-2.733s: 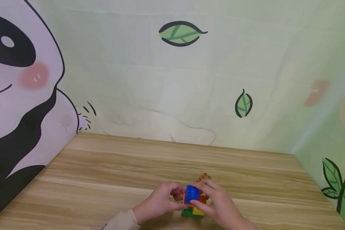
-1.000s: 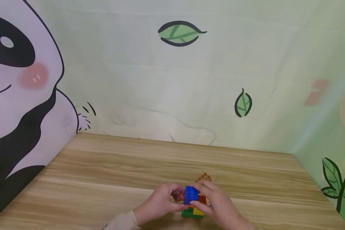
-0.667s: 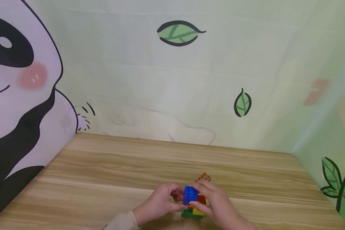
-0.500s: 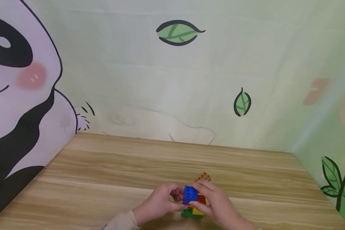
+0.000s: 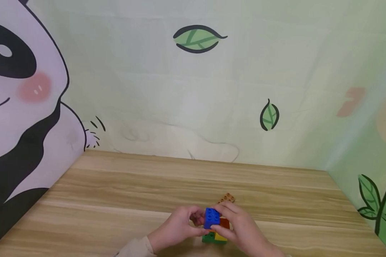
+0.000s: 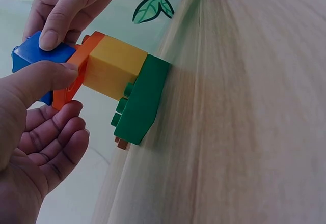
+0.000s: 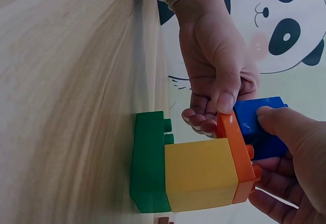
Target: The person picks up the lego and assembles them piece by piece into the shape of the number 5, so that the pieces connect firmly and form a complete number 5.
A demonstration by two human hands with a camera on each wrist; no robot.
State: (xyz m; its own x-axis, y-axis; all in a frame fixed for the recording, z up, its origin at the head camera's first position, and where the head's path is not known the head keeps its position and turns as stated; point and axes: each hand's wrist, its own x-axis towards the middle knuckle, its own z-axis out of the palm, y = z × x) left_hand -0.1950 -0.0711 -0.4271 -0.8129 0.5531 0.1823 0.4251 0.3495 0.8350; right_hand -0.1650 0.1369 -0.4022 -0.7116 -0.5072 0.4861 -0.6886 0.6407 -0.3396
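A stack of toy building blocks stands on the table before me. Its base is a green brick (image 7: 147,163), a yellow block (image 7: 201,175) sits over one end of that, and a flat orange brick (image 6: 94,43) overhangs on top. My right hand (image 5: 244,228) pinches a blue brick (image 5: 211,217) between thumb and fingers, at the orange brick's overhanging end. With the thumb on the orange brick's edge and the fingers curled beneath, my left hand (image 5: 177,225) grips that same end. In the head view the hands partly cover the stack.
Just beyond my right hand lies a flat brown studded brick (image 5: 226,198) on the wooden table (image 5: 132,182). A printed cloth backdrop (image 5: 141,89) with a panda and leaves rises behind the table and along its sides.
The blue brick has shifted slightly left and now covers the orange edge that showed beside it. Both hands keep their grips almost in place, and the head view has drifted a little.
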